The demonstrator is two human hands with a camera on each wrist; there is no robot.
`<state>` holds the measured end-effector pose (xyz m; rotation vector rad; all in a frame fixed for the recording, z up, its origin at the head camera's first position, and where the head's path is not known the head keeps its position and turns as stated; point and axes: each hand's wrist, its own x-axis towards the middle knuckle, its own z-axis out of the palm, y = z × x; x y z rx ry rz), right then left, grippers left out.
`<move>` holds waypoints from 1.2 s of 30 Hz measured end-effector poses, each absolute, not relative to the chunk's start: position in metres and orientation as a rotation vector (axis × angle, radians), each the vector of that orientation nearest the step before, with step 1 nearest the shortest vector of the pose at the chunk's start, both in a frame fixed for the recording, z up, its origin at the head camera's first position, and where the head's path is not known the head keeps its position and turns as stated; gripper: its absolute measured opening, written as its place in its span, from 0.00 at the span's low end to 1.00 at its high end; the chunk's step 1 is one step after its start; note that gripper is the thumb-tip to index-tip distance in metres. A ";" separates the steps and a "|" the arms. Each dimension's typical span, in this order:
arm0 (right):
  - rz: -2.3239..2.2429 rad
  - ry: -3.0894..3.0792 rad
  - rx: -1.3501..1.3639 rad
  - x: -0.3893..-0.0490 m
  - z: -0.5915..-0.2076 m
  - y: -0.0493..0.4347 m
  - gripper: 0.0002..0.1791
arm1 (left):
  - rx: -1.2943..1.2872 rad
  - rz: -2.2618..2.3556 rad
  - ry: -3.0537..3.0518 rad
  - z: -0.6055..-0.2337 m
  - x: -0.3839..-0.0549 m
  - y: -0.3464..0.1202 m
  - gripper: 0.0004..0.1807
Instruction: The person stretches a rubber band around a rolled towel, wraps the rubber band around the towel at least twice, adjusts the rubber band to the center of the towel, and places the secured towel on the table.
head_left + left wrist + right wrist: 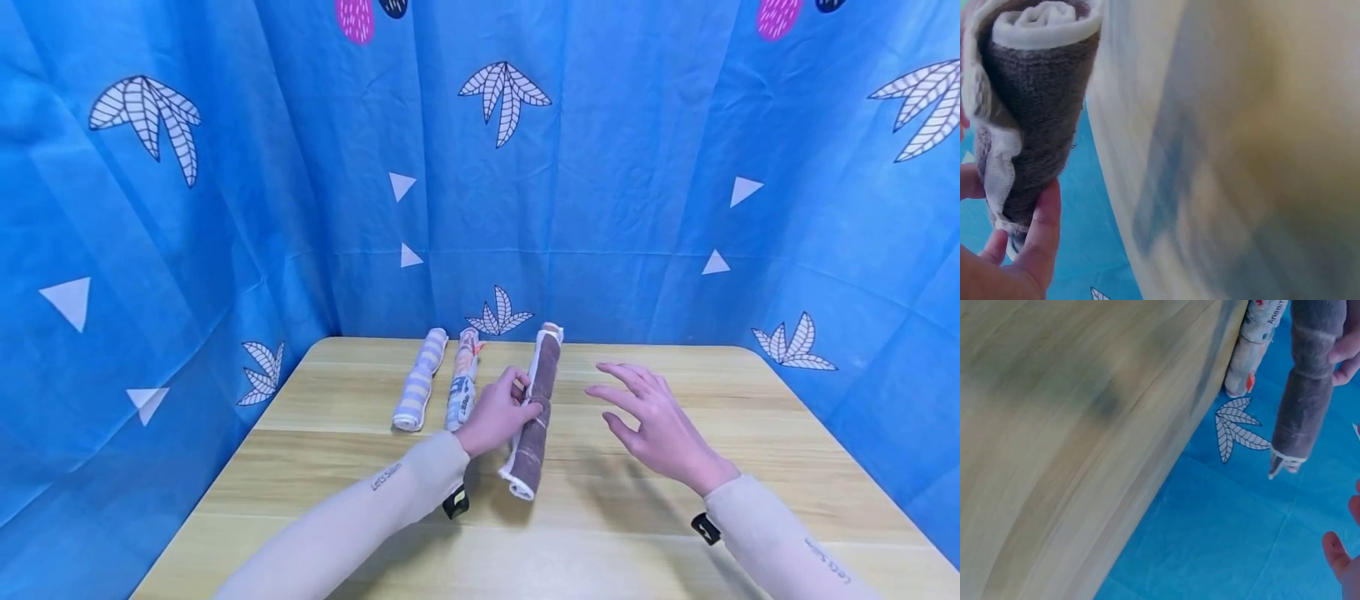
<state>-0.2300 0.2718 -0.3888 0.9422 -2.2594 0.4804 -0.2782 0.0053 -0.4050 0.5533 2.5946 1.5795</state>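
Observation:
A rolled-up brown towel [542, 371] with white edging is held by my left hand [498, 412], its thumb and fingers pinching the roll around the middle. In the left wrist view the towel [1041, 94] shows its spiral end and a loose white edge along one side. My right hand [648, 421] hovers to the right of the roll, fingers spread and slightly bent, touching nothing. The right wrist view shows the brown towel [1307, 394] apart from the right hand's fingertips.
Left of the brown towel, a purple-and-white striped rolled towel [422, 379] and a printed rolled towel [463, 379] lie side by side on the wooden table [360, 475]. A blue patterned curtain [637, 167] hangs behind and around the table.

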 end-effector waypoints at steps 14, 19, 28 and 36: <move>0.486 -2.335 0.905 -0.231 -0.402 0.274 0.25 | 0.337 1.161 2.853 -0.404 -0.335 0.012 0.20; 0.481 -2.370 0.896 -0.231 -0.405 0.270 0.24 | 0.278 1.099 2.865 -0.408 -0.346 0.014 0.19; 0.485 -2.374 0.903 -0.229 -0.414 0.267 0.23 | 0.176 0.983 2.831 -0.416 -0.362 0.016 0.28; 0.505 -2.393 0.872 -0.228 -0.419 0.266 0.21 | 0.125 0.903 2.839 -0.421 -0.373 0.015 0.34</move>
